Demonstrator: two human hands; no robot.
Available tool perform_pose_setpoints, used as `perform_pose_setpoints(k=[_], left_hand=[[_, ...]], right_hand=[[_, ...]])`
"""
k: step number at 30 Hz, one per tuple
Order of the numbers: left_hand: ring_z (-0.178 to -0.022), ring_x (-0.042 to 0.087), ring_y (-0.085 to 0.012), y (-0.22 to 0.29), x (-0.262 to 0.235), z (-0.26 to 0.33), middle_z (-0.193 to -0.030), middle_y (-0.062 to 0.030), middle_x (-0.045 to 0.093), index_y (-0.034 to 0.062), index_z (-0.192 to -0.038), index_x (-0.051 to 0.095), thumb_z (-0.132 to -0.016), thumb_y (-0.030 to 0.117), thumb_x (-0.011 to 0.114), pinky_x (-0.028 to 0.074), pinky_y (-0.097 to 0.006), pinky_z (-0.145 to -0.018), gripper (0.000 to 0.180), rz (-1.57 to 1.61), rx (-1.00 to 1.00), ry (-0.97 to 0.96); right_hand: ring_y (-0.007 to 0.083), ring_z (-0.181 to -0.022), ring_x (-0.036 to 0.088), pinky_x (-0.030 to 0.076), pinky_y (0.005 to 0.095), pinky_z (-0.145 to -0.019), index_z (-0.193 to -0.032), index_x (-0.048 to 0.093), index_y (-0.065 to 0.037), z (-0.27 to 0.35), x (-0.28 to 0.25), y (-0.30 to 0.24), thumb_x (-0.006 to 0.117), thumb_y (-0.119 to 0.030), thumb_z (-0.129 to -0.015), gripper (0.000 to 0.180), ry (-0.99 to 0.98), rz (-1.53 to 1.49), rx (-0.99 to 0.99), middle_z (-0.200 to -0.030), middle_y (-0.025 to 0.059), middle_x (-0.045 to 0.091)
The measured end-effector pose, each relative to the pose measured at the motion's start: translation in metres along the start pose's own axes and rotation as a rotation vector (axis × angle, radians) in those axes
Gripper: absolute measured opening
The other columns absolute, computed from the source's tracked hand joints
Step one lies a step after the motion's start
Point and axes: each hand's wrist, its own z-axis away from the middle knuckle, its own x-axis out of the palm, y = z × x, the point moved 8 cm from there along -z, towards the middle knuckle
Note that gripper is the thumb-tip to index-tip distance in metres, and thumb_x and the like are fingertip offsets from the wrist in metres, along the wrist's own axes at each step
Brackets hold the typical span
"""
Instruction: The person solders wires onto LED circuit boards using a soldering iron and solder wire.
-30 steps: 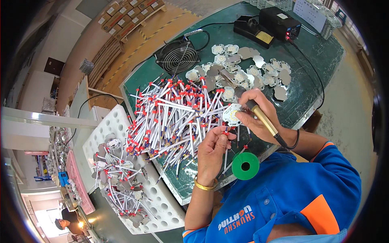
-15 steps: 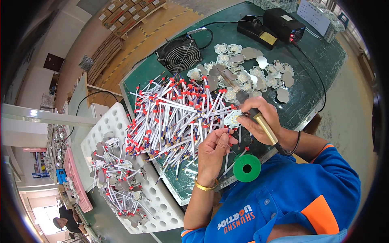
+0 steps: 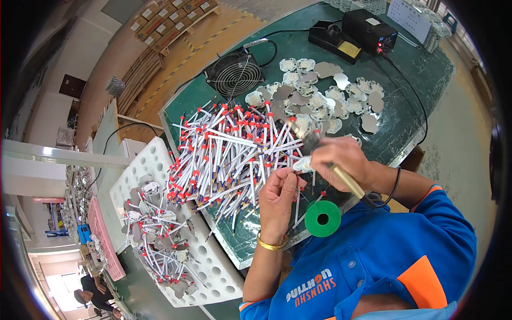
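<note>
My right hand [image 3: 345, 162] is closed round a soldering iron [image 3: 348, 181] with a brass-coloured handle, its tip end pointing up and left, blurred. A small white LED board [image 3: 303, 164] sits at the fingers of that hand, above my left fingertips. My left hand [image 3: 278, 194] is pinched, and a thin solder wire seems to run from it toward the green spool [image 3: 322, 218] by my chest; the fingers hide its end. Just left of my hands lies a large heap of white wire leads [image 3: 234, 154] with red pieces.
Loose LED boards [image 3: 320, 101] lie beyond my hands, near a black fan [image 3: 234, 77]. A soldering station [image 3: 368, 29] and iron stand [image 3: 333, 40] stand at the back. A white foam tray [image 3: 213, 274] at left holds wired boards. The iron's cord [image 3: 421, 106] loops along the right.
My right hand has turned, and the soldering iron with it; its tip end has moved lower. The LED board now shows tilted, nearly edge-on. My left hand has shifted slightly left.
</note>
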Motion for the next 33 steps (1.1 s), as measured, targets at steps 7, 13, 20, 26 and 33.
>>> perform_pose_setpoints(k=[7, 13, 20, 26, 33], left_hand=[[-0.065, 0.051, -0.002, 0.028, 0.0, 0.012, -0.079, -0.0029, 0.064, -0.0005, -0.101, 0.058, -0.087, 0.009, 0.056, 0.038, -0.015, -0.056, 0.017, -0.067, 0.12, 0.049], [-0.062, 0.05, -0.0009, 0.031, -0.006, 0.015, -0.073, 0.0006, 0.063, -0.0012, -0.096, 0.064, -0.083, 0.007, 0.061, 0.037, -0.015, -0.054, 0.015, -0.184, 0.11, 0.073], [-0.057, 0.045, 0.0003, 0.029, -0.013, 0.013, -0.067, 0.0046, 0.058, -0.0002, -0.09, 0.065, -0.082, 0.006, 0.063, 0.033, -0.014, -0.05, 0.011, -0.239, 0.117, 0.076], [-0.058, 0.045, 0.0001, 0.031, -0.012, 0.013, -0.068, 0.0044, 0.058, -0.0002, -0.087, 0.065, -0.082, 0.005, 0.062, 0.033, -0.015, -0.05, 0.008, -0.18, 0.07, 0.079], [-0.059, 0.05, -0.002, 0.025, -0.023, 0.014, -0.069, 0.0013, 0.061, 0.0014, -0.081, 0.064, -0.081, 0.005, 0.061, 0.036, -0.015, -0.054, 0.005, 0.103, 0.048, 0.15]], right_hand=[[0.029, -0.069, 0.06, 0.046, 0.0344, -0.058, -0.094, 0.049, -0.006, -0.012, 0.003, 0.005, 0.063, -0.001, -0.072, 0.026, -0.026, -0.114, 0.145, -0.082, 0.0092, 0.059], [0.027, -0.072, 0.061, 0.047, 0.0341, -0.059, -0.094, 0.049, -0.007, -0.018, 0.008, -0.006, 0.063, -0.001, -0.072, 0.027, -0.13, -0.135, 0.085, -0.084, 0.0071, 0.059], [0.0249, -0.064, 0.06, 0.046, 0.0332, -0.055, -0.094, 0.049, -0.007, -0.022, 0.014, -0.007, 0.063, -0.001, -0.071, 0.028, -0.163, -0.153, 0.079, -0.077, 0.0071, 0.058], [0.026, -0.067, 0.062, 0.047, 0.0324, -0.057, -0.087, 0.053, -0.008, -0.023, 0.018, 0.001, 0.07, -0.003, -0.065, 0.028, -0.146, -0.144, 0.16, -0.077, 0.0056, 0.062], [0.0234, -0.058, 0.059, 0.046, 0.0315, -0.058, -0.088, 0.053, -0.005, -0.031, -0.004, -0.011, 0.067, -0.002, -0.068, 0.024, 0.055, -0.092, 0.036, -0.074, 0.006, 0.059]])
